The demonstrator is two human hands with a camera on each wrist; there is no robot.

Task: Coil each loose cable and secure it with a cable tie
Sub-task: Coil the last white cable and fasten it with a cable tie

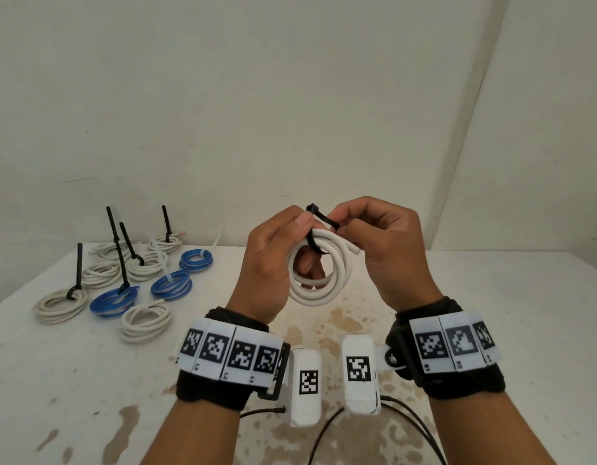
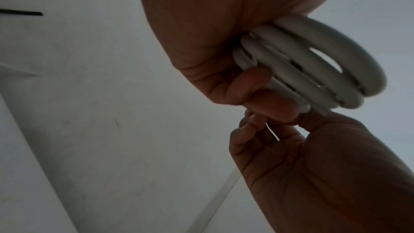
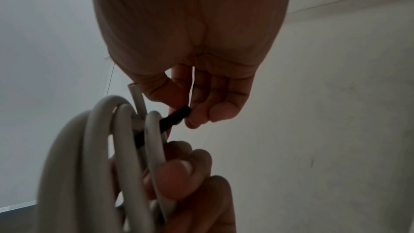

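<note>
Holding a coiled white cable above the table, the left hand grips its twelve o'clock edge; the right hand pinches a black cable tie looped there. Threading and tightening likely follow.

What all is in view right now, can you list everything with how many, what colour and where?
white cable coil: one, white, held up between both hands above the table
black cable tie: one, black, looped round the held coil's top, not yet closed
tied white coils: six, white, left part of the table, most with black ties standing up
tied blue coils: three, blue, among the white ones on the left
table: one, white with brown stains, below the hands
wall: off-white, behind the table
wrist bands: two, black with black-and-white markers, one on each wrist
left hand: grips the coil
right hand: pinches the tie's strap
</note>
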